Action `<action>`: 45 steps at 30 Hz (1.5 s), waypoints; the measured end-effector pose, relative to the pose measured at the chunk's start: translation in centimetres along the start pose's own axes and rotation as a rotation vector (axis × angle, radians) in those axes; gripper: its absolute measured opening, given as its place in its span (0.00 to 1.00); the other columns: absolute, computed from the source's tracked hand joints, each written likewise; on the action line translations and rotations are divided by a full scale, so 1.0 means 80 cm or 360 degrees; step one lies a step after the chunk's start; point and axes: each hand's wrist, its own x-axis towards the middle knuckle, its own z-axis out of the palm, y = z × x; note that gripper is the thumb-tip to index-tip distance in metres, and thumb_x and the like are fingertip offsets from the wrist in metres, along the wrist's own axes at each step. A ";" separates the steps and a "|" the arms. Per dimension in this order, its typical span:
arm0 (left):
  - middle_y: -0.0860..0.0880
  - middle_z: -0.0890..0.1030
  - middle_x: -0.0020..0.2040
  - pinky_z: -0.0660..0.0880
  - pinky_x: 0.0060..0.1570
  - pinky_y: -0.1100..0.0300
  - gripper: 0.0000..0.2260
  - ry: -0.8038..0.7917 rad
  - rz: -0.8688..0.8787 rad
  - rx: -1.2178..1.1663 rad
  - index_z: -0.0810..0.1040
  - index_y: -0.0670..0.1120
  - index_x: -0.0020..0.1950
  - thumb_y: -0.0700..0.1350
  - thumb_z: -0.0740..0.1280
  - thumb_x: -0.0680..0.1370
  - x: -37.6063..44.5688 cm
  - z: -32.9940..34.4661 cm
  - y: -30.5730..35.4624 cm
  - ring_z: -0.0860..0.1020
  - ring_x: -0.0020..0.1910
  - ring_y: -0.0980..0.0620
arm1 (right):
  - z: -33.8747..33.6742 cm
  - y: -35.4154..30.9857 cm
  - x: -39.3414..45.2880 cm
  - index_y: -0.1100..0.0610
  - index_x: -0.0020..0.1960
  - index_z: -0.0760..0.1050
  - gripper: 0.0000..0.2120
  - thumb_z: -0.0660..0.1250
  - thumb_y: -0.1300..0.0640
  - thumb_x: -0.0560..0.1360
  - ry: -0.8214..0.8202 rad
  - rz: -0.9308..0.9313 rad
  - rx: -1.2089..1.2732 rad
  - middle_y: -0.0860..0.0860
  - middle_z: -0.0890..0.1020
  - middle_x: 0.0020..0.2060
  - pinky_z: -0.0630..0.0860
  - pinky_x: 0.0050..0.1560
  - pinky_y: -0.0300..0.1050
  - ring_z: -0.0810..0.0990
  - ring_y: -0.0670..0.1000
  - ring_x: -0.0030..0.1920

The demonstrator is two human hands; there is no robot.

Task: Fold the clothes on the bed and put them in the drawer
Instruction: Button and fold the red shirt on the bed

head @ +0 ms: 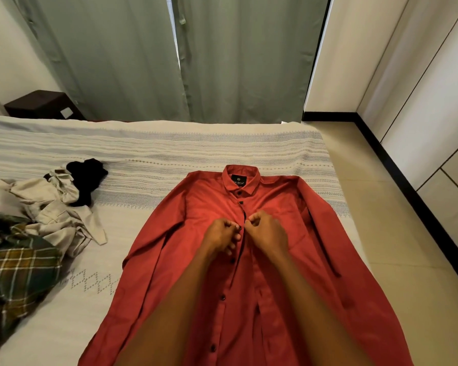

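A red long-sleeved shirt lies face up on the bed, collar toward the far edge, sleeves spread to both sides. Its top two black buttons are fastened; the placket below is partly open. My left hand pinches the left edge of the placket at a black button. My right hand pinches the right edge of the placket just across from it. Both hands meet at mid-chest of the shirt.
A heap of unfolded clothes lies at the left: a beige garment, a black one and a green plaid one. A dark bedside cabinet stands beyond the bed. Green curtains hang behind. White wardrobe doors line the right wall.
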 end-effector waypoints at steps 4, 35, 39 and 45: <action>0.49 0.78 0.35 0.69 0.18 0.66 0.08 0.0003 0.0007 -0.0091 0.76 0.45 0.48 0.42 0.60 0.84 -0.001 -0.003 -0.001 0.71 0.20 0.57 | 0.017 0.001 -0.008 0.47 0.53 0.80 0.09 0.67 0.47 0.74 -0.0045 -0.0151 -0.0019 0.47 0.85 0.47 0.76 0.46 0.48 0.82 0.55 0.51; 0.52 0.73 0.24 0.60 0.17 0.68 0.16 -0.0008 -0.0087 -0.0229 0.74 0.46 0.35 0.42 0.61 0.83 -0.001 -0.007 0.007 0.64 0.17 0.58 | 0.030 0.027 -0.010 0.44 0.57 0.83 0.10 0.65 0.50 0.79 0.0167 -0.0543 -0.0040 0.47 0.85 0.49 0.75 0.46 0.49 0.78 0.54 0.49; 0.53 0.74 0.25 0.60 0.17 0.69 0.14 -0.0021 -0.0108 -0.0238 0.75 0.45 0.37 0.41 0.62 0.83 -0.001 -0.007 0.007 0.64 0.17 0.59 | 0.024 0.029 -0.004 0.45 0.58 0.81 0.10 0.66 0.49 0.79 0.0034 -0.0488 -0.0077 0.50 0.83 0.48 0.74 0.48 0.49 0.77 0.54 0.53; 0.55 0.73 0.23 0.57 0.19 0.69 0.10 0.0005 -0.0269 -0.0481 0.76 0.44 0.38 0.42 0.65 0.80 0.001 -0.010 0.008 0.62 0.19 0.59 | 0.023 0.025 0.002 0.46 0.55 0.80 0.09 0.69 0.47 0.76 0.0092 -0.0523 -0.0098 0.44 0.84 0.48 0.74 0.48 0.49 0.77 0.52 0.52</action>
